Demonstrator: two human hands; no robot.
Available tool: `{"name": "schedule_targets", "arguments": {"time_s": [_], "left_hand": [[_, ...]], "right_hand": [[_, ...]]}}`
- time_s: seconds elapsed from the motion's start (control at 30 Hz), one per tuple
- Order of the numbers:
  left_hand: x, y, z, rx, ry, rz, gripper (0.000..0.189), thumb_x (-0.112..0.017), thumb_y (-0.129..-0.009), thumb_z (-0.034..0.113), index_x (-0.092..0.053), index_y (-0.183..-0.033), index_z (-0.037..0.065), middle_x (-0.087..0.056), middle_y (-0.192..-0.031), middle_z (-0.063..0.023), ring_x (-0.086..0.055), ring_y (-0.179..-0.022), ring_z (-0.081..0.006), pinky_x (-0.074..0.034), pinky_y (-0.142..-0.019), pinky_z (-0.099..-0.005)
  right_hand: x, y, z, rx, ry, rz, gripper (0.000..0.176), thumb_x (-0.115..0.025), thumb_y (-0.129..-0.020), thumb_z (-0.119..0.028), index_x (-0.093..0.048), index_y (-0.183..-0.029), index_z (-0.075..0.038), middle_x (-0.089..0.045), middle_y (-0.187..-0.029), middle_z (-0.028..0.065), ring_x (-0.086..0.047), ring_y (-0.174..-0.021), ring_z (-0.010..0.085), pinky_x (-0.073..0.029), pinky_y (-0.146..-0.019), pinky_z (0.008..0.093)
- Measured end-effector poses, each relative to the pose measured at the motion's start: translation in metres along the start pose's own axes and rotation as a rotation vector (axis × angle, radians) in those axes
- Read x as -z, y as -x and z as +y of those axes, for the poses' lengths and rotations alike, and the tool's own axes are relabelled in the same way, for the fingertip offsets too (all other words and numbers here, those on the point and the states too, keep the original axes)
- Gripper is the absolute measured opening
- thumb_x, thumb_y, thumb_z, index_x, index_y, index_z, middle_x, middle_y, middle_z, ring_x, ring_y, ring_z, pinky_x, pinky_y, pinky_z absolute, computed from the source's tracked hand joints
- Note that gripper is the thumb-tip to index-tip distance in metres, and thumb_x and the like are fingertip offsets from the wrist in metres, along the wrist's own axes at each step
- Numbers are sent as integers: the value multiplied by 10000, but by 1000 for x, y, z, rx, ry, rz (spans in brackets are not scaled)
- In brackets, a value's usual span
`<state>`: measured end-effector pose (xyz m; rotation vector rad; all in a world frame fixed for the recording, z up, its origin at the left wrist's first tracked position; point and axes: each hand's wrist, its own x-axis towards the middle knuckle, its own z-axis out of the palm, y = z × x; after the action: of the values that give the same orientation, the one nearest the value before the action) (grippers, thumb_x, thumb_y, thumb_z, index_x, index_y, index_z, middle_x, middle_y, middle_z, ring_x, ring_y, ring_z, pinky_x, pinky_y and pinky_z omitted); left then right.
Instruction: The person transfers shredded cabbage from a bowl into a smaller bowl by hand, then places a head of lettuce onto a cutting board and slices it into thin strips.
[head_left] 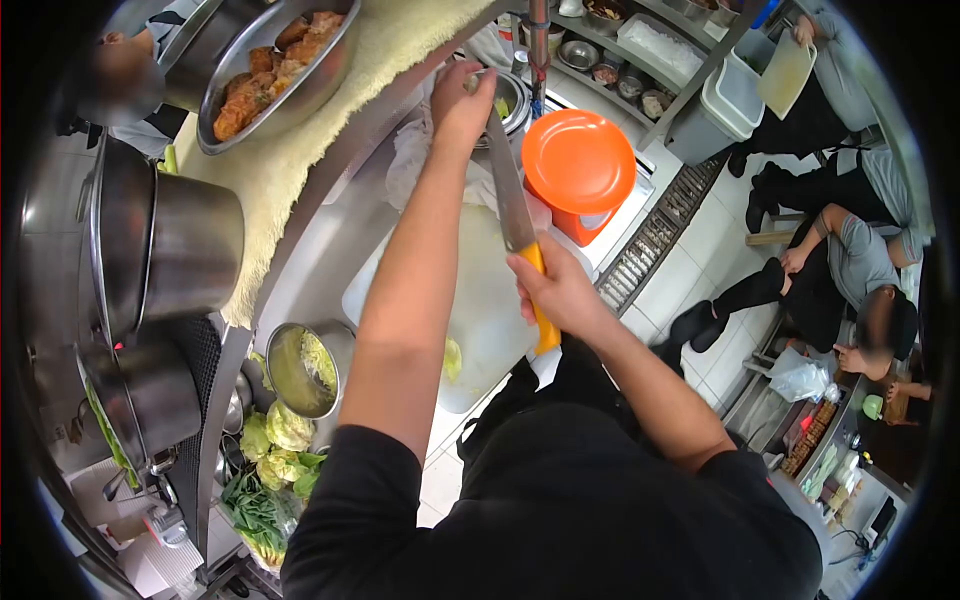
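R hand (560,290) gripping knife (512,200), L hand (460,100) at steel bowl (510,97)

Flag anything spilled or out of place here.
Cabbage leaves lie loose beside the bowl, not in it, and a stray piece sits on the board. The right hand grips the knife normally.

No legible text or labels anywhere
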<state>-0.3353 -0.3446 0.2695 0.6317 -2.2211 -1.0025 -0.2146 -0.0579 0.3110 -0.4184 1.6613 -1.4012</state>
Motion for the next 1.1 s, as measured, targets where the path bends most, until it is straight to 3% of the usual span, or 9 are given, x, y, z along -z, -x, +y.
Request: {"name": "schedule_targets", "arguments": {"time_s": [0.13,0.27,0.4,0.63,0.73,0.77,0.9,1.0,1.1], "left_hand": [[-9,2,-46,39,-233,-93,556,-693,-1009,531,-749,-1332,82,-643,-1477,-212,-581,-1404,-386,-445,-1188,-454],[65,73,-31,-33,-94,-55,451,-723,-1020,383,-735,-1349,75,-640,-1480,-219,-570,-1418,-390,-434,-1199,-449],[152,221,1,102,-48,167,338,-766,-982,123,-727,-1307,40,-642,-1455,-207,-594,-1365,-369,-442,-1177,-441],[194,426,10,484,-476,251,761,-808,-979,278,-460,-1567,-58,-424,-1615,-329,-411,-1532,-447,-323,-1267,-516],[189,447,-25,803,-117,305,874,-760,-1003,442,-398,-1608,-74,-434,-1601,-356,-389,-1546,-469,-287,-1289,-521],[192,446,-29,798,-253,220,907,-732,-988,547,-443,-1588,-68,-476,-1567,-351,-427,-1510,-476,-330,-1262,-518],[198,419,-32,789,-400,-18,725,-780,-941,504,-618,-1359,-65,-596,-1414,-287,-544,-1336,-450,-422,-1149,-529],[189,417,-37,751,-533,14,706,-793,-928,489,-611,-1342,-52,-595,-1397,-284,-527,-1344,-456,-420,-1147,-543],[183,420,-46,676,-280,98,744,-806,-914,512,-593,-1350,-52,-580,-1413,-278,-501,-1368,-469,-411,-1149,-560]], "right_hand": [[13,38,43,-44,323,43,305,-663,-1091,-237,-521,-1159,24,-692,-734,197,-729,-600,316,-568,-557,443],[34,61,104,30,537,27,323,-700,-1050,-270,-527,-1159,-19,-693,-836,305,-681,-828,549,-531,-687,594],[47,68,119,-99,653,-92,317,-693,-1046,-286,-513,-1106,-32,-681,-819,303,-669,-846,549,-507,-708,605],[28,55,113,-17,779,-62,322,-684,-1048,-273,-497,-1060,-12,-678,-779,282,-675,-774,518,-507,-689,588],[18,48,111,58,840,-68,332,-682,-1049,-276,-498,-1072,-2,-679,-770,279,-682,-762,508,-513,-687,583],[16,47,111,83,860,-73,331,-682,-1049,-278,-503,-1074,-1,-681,-772,281,-683,-765,509,-515,-690,583],[6,49,109,115,915,-99,329,-683,-1049,-288,-532,-1099,0,-692,-788,287,-692,-778,509,-528,-704,579],[1,56,111,134,933,-79,334,-685,-1048,-298,-552,-1122,-1,-699,-800,292,-697,-787,509,-537,-712,573],[-1,65,104,32,917,-89,344,-687,-1046,-307,-560,-1140,-1,-702,-817,296,-698,-810,511,-538,-738,575]]}}
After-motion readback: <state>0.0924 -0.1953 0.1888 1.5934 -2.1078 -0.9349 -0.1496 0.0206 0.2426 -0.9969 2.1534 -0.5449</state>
